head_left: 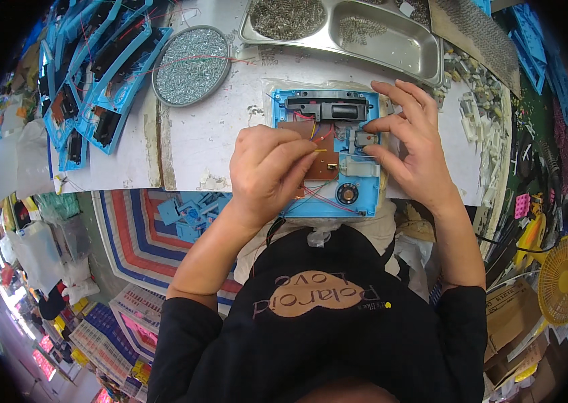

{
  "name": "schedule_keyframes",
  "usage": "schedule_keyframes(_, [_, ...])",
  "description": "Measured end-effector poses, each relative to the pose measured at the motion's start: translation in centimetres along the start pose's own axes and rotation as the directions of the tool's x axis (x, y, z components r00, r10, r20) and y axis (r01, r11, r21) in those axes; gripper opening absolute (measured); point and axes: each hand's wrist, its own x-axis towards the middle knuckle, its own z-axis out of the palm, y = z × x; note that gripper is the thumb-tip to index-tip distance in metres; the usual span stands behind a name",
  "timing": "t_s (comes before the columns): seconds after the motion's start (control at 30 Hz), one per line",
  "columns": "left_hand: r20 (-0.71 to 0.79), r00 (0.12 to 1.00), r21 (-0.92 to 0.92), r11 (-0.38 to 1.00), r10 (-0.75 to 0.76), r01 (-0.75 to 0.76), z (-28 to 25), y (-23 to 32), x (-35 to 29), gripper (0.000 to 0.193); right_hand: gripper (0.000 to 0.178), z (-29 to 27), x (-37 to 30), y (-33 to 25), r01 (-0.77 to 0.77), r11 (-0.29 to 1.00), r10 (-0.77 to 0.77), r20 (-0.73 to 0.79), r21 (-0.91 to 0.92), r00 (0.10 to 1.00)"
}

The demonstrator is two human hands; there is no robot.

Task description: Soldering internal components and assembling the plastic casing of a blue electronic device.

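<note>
An opened blue plastic casing (pixel 365 201) lies in front of me on the table. In it are a brown circuit board (pixel 315 173), a black-fronted module along the far side (pixel 345 111) and a small round speaker (pixel 347 194). My left hand (pixel 260 168) is closed in a pinch over the board, with a thin yellow wire (pixel 321 150) coming out at the fingertips. Thumb and forefinger of my right hand (pixel 418 151) grip a small grey part (pixel 363 139) at the casing's right side, the other fingers raised. Red wires (pixel 327 196) run near the speaker.
Beyond the casing stand a round dish of small metal pieces (pixel 192 66) and a steel tray (pixel 391 48) holding springs. Several wired blue casings (pixel 106 101) are piled at the far left. Small white and grey parts (pixel 478 121) lie on the right, with a yellow fan (pixel 564 279) nearer.
</note>
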Motion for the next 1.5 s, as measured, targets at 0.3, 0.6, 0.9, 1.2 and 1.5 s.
schedule_keyframes(0.3, [0.019, 0.996, -0.009, 0.996, 0.087, -0.087, -0.3, 0.0, 0.0, 0.028, 0.023, -1.3, 1.1, -1.4, -0.008, 0.980, 0.032, 0.116, -0.201, 0.993])
schedule_keyframes(0.6, [-0.022, 1.000, -0.121, 0.993, 0.014, -0.016, 0.2, 0.8, -0.1, 0.025, 0.021, 2.2, 3.5, -4.3, 0.284, 0.950, -0.292, -0.049, -0.126, 0.955])
schedule_keyframes(0.9, [-0.045, 0.991, -0.095, 0.988, -0.123, 0.118, -1.7, -0.6, 0.0, 0.020, 0.024, 2.2, 2.4, -2.4, 0.266, 0.952, -0.286, -0.133, -0.153, 0.949])
schedule_keyframes(1.2, [0.107, 0.988, -0.267, 0.953, -0.115, 0.140, -0.3, 1.4, 2.3, 0.027, 0.024, 2.1, 2.4, -1.6, 0.250, 0.967, -0.254, -0.217, -0.047, 0.943])
schedule_keyframes(1.5, [0.177, 0.984, -0.040, 0.999, 0.021, -0.014, 1.3, 0.5, 3.2, 0.022, 0.025, 1.7, 2.2, -0.5, 0.241, 0.963, -0.214, -0.204, 0.120, 0.955])
